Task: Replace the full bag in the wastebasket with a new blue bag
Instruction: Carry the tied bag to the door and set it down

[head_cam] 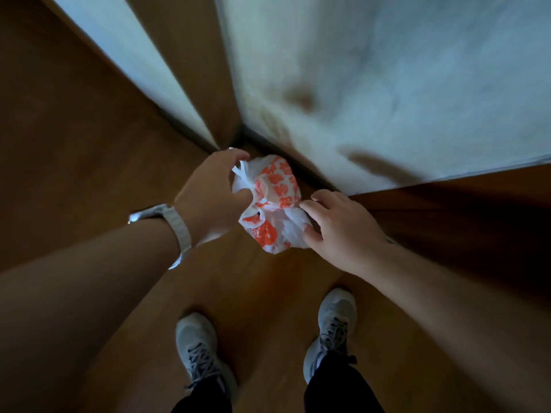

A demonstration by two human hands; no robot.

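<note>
A full white plastic bag with orange print, tied at the top, sits by the corner of two pale walls on the wooden floor. My left hand, with a watch on the wrist, grips the bag's knotted handles on its left side. On the bag's lower right side my right hand rests with its fingers spread and the thumb pressed into the plastic. No wastebasket and no blue bag are in view.
Two pale walls meet in a corner just behind the bag, with a dark baseboard along the floor. A wooden door or panel stands at the corner's left. My two grey sneakers stand on the wooden floor below.
</note>
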